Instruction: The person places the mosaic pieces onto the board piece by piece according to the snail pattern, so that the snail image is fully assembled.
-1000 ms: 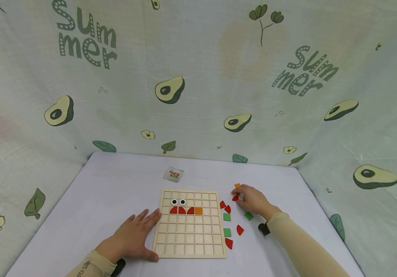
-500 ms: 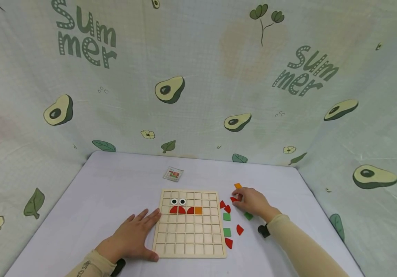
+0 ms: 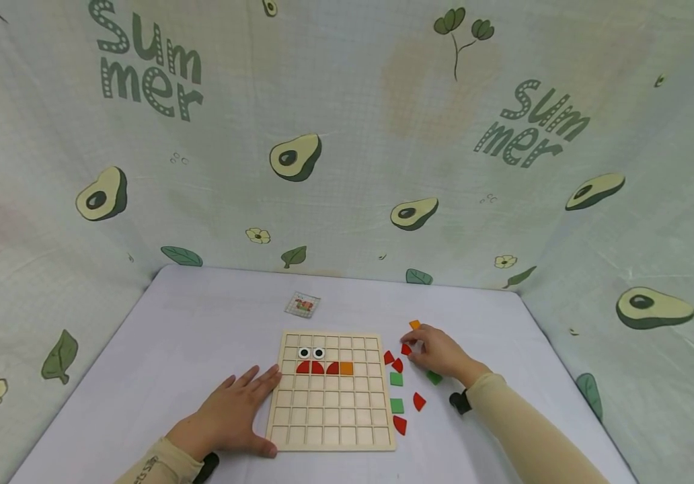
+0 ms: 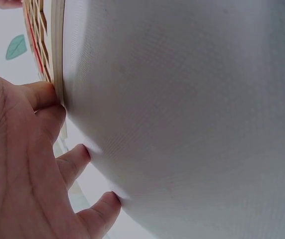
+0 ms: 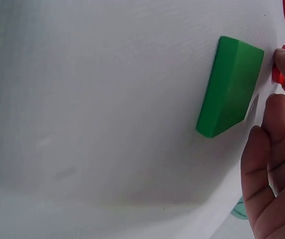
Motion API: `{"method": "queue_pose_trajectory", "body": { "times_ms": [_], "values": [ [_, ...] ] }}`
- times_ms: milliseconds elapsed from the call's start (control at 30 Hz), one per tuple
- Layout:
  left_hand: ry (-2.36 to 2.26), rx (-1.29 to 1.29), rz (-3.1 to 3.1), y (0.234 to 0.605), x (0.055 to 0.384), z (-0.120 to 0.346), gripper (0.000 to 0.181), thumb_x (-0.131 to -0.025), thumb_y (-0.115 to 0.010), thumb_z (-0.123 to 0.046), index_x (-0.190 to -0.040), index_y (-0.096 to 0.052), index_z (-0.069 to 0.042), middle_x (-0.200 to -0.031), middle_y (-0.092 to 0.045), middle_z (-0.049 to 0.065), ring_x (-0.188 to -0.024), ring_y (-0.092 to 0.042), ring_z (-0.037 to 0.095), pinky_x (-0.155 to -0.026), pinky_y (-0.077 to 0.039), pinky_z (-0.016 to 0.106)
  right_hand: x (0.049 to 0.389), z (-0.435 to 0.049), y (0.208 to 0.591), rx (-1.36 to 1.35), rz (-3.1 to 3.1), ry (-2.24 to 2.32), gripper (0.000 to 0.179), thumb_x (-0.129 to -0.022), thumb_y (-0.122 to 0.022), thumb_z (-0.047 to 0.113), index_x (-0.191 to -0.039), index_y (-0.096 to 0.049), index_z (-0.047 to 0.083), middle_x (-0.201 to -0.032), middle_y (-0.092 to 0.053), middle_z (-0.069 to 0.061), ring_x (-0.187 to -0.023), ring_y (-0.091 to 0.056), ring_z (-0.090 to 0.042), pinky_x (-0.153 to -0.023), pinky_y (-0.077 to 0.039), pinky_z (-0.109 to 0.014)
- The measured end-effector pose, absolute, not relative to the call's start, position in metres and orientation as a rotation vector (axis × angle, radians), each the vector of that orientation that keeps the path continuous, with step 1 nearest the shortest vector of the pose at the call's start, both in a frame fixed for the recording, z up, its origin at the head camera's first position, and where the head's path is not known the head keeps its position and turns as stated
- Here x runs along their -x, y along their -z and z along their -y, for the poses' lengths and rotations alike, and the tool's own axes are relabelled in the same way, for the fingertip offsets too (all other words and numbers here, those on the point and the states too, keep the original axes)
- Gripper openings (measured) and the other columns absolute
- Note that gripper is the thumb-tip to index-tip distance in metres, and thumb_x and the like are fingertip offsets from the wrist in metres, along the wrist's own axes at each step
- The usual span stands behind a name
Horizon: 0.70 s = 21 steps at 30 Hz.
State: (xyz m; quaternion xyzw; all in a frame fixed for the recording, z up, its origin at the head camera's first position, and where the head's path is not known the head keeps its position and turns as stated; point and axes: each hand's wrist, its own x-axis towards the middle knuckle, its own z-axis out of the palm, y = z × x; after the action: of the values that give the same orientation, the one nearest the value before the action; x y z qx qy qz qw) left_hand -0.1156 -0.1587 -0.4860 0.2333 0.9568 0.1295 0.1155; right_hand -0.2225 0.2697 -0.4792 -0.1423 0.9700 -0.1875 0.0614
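Head view: my right hand (image 3: 440, 353) is pinching a red piece (image 3: 406, 349)

I am holding the red piece between thumb and finger, just to the right of the far part of the grid board (image 3: 339, 427). That pinch is nearly closed, with only the piece parting it; whether the piece is touching the worktop (image 3: 220, 302), I cannot tell. In the right wrist view my remaining fingers are hanging loosely bent, holding nothing, near a green piece (image 5: 229, 87).

My left hand (image 3: 232, 410) is resting with fingers spread wide along the board's left edge, gripping nothing. Two of those fingers are touching the board's side in the left wrist view.

On the board, two eye pieces (image 3: 304, 353) are sitting on the far side of a row of three red quarters (image 3: 318, 368) and an orange square (image 3: 347, 368). Two loose red pieces (image 3: 389, 357) are lying between my pinch and the board, and an orange piece (image 3: 415, 325) is lying just beyond my right hand.

For good handling, I am judging a light pinch on the edges best, since pressing harder could make the rounded side slip. Lifting straight up should be safer than sliding left, with the loose reds lying so close. My left hand should be steadying, never pushing.
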Motion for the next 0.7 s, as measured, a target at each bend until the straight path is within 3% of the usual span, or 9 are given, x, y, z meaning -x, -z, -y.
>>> {"method": "queue_pose_trajectory", "body": {
  "times_ms": [467, 700],
  "values": [
    [-0.391, -0.712, -2.808, 0.4867, 0.1154, 0.1592, 0.124, -0.057, -0.072, -0.083, -0.152, -0.041, -0.01, -0.159, -0.035, 0.003, -0.144, -0.029, 0.039, -0.106, -0.028, 0.069, 0.2227, -0.2658, 0.4802, 0.399, -2.931, 0.558, 0.024, -0.086, -0.078, 0.015, -0.109, -0.075, 0.022, -0.087, -0.058, 0.01, -0.082, -0.052, -0.014, -0.075, -0.05, -0.032],
    [-0.394, -0.728, -2.811, 0.4866, 0.1148, 0.1598, 0.123, -0.058, -0.073, -0.082, -0.152, -0.041, -0.009, -0.159, -0.035, 0.003, -0.143, -0.03, 0.04, -0.106, -0.029, 0.069, 0.2202, -0.2651, 0.4813, 0.422, -2.982, 0.5, 0.025, -0.086, -0.077, 0.017, -0.11, -0.075, 0.023, -0.101, -0.063, 0.007, -0.098, -0.058, -0.019, -0.091, -0.053, -0.043]
  ]
}}
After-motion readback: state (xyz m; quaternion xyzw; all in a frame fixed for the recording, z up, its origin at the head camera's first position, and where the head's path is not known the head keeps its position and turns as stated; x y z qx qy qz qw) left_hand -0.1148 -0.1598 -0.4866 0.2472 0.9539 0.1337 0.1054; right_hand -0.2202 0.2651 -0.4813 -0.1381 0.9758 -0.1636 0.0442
